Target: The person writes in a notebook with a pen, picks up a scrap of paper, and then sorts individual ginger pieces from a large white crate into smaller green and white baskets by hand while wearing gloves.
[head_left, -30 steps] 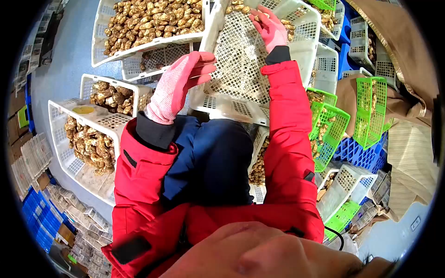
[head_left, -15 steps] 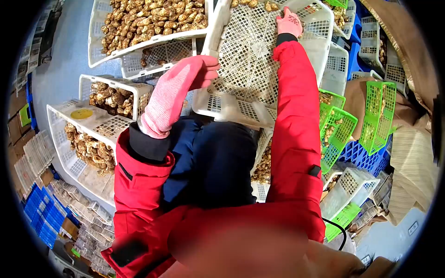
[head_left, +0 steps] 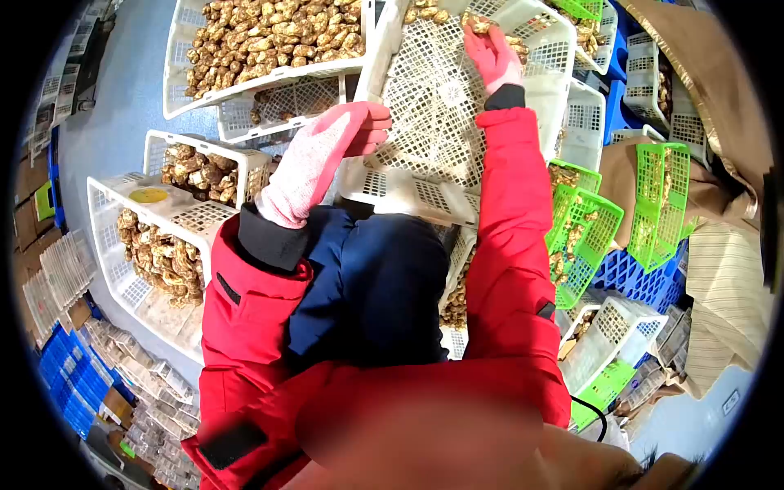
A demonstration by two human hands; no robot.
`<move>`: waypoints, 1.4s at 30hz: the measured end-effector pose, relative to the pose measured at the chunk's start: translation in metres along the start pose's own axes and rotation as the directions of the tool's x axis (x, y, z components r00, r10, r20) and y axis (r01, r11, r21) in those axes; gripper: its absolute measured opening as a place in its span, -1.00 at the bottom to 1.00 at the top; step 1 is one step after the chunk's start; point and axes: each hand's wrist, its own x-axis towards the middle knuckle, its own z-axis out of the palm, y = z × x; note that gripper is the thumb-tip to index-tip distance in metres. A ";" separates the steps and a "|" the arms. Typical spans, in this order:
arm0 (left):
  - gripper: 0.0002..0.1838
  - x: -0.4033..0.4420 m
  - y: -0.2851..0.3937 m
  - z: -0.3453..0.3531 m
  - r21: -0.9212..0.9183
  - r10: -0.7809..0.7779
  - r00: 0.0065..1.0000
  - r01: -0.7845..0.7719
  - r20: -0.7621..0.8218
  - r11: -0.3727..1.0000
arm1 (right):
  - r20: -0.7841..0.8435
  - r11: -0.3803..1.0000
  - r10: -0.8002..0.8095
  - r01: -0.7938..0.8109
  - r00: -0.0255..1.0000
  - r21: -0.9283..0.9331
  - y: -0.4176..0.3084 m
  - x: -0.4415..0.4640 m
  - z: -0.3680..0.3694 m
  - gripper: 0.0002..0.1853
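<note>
My right hand (head_left: 495, 59), in a pink-palmed glove, is at the far part of a white slatted crate (head_left: 437, 139). Its thumb and fingers close on a knobbly brown-and-cream tuber (head_left: 478, 24); the exact kind is unclear. More such tubers (head_left: 426, 13) lie along that crate's far end, while bare mesh floor shows nearer me. My left hand (head_left: 331, 147), gloved alike, hovers by the crate's left rim with its fingers stretched out and nothing in them.
A white crate heaped with tubers (head_left: 273, 41) stands at the upper left. Closer on the left are two more white crates with larger clumps (head_left: 163, 257). Green baskets (head_left: 584, 233) and a blue pallet (head_left: 641, 273) are on the right. My knees (head_left: 392, 269) are below the mesh crate.
My right hand has drawn slightly back and left, and a tuber now shows in its fingers. More tubers show at the crate's far end. My left hand stays nearly in place.
</note>
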 end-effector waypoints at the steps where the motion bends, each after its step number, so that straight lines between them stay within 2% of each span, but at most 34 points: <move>1: -0.56 0.000 0.001 0.000 0.018 0.009 1.000 -0.009 0.014 1.000 | 0.017 0.997 0.026 -0.027 1.000 0.078 -0.003 -0.010 0.016 -0.62; 2: -0.56 -0.001 0.001 0.001 0.021 0.015 1.000 -0.015 0.025 1.000 | 0.035 0.986 0.051 -0.056 0.998 0.156 -0.007 -0.014 0.031 -0.61; 5: -0.56 -0.002 -0.002 0.003 0.017 0.004 0.999 -0.004 0.032 1.000 | 0.116 0.983 -0.003 -0.018 0.993 0.183 -0.003 -0.020 0.048 -0.57; 9: -0.55 -0.008 -0.006 0.000 0.000 0.011 0.999 -0.011 0.040 1.000 | 0.135 0.983 -0.128 0.143 0.983 -0.114 -0.011 -0.045 0.092 -0.53; 12: -0.55 -0.011 -0.009 -0.003 0.012 0.038 0.998 -0.038 0.043 0.999 | 0.161 0.961 -0.087 0.125 0.983 -0.247 -0.005 -0.049 0.094 -0.54; 13: -0.55 -0.013 -0.008 -0.003 0.021 0.036 0.999 -0.037 0.040 0.999 | 0.148 0.929 -0.055 0.105 0.987 -0.355 -0.005 -0.052 0.096 -0.54; 16: -0.55 -0.016 -0.008 0.001 0.040 0.033 0.999 -0.034 0.036 0.999 | 0.135 0.904 -0.026 0.081 0.991 -0.420 0.003 -0.070 0.119 -0.63; 17: -0.55 -0.016 -0.010 0.000 0.045 0.036 0.999 -0.038 0.038 0.998 | 0.086 0.877 0.021 0.023 0.996 -0.479 0.007 -0.076 0.132 -0.65; 18: -0.54 -0.015 -0.010 0.001 0.053 0.042 0.998 -0.044 0.040 0.998 | 0.122 0.878 0.032 0.030 0.992 -0.477 0.012 -0.084 0.140 -0.62; 20: -0.55 -0.018 -0.009 0.002 0.055 0.045 0.998 -0.048 0.041 0.997 | 0.098 0.820 0.192 -0.105 0.976 -0.563 0.021 -0.096 0.160 -0.58; 22: -0.56 -0.017 -0.009 0.000 0.049 0.044 0.998 -0.046 0.042 0.998 | 0.220 0.920 0.243 -0.153 0.945 -0.360 0.040 -0.099 0.158 -0.51; 26: -0.56 -0.019 0.000 0.001 -0.019 0.026 1.000 -0.026 -0.002 0.999 | 0.255 0.930 0.259 -0.170 0.932 -0.325 0.042 -0.105 0.154 -0.49; 30: -0.57 -0.012 -0.002 -0.004 -0.058 0.030 1.000 -0.029 0.006 0.998 | 0.158 0.922 0.204 -0.135 0.966 -0.364 0.039 -0.107 0.151 -0.57; 32: -0.56 -0.014 0.000 -0.002 -0.031 0.051 0.999 -0.052 -0.016 0.998 | 0.148 0.873 0.148 -0.059 0.978 -0.484 0.040 -0.107 0.143 -0.62; 34: -0.56 -0.009 -0.003 -0.007 -0.037 0.021 1.000 -0.022 -0.012 0.999 | 0.138 0.878 0.163 -0.080 0.977 -0.471 0.042 -0.102 0.131 -0.63; 35: -0.56 -0.009 -0.004 -0.007 -0.009 0.023 1.000 -0.023 -0.018 1.000 | 0.071 0.930 0.245 -0.214 0.967 -0.297 0.044 -0.097 0.125 -0.63; 36: -0.56 -0.009 -0.003 -0.007 -0.039 0.030 0.999 -0.031 -0.030 0.999 | 0.057 0.901 0.239 -0.199 0.969 -0.385 0.041 -0.100 0.130 -0.64; 38: -0.56 -0.008 -0.001 -0.009 -0.094 0.045 0.997 -0.050 -0.055 0.994 | 0.078 0.896 0.278 -0.229 0.957 -0.380 0.042 -0.097 0.127 -0.58; 40: -0.56 -0.005 -0.002 -0.015 -0.131 0.020 0.995 -0.033 -0.093 0.991 | 0.056 0.889 0.252 -0.209 0.966 -0.406 0.042 -0.102 0.145 -0.52; 42: -0.54 -0.005 -0.001 -0.015 -0.198 0.020 0.992 -0.044 -0.121 0.979 | 0.088 0.931 0.275 -0.243 0.957 -0.271 0.041 -0.100 0.150 -0.48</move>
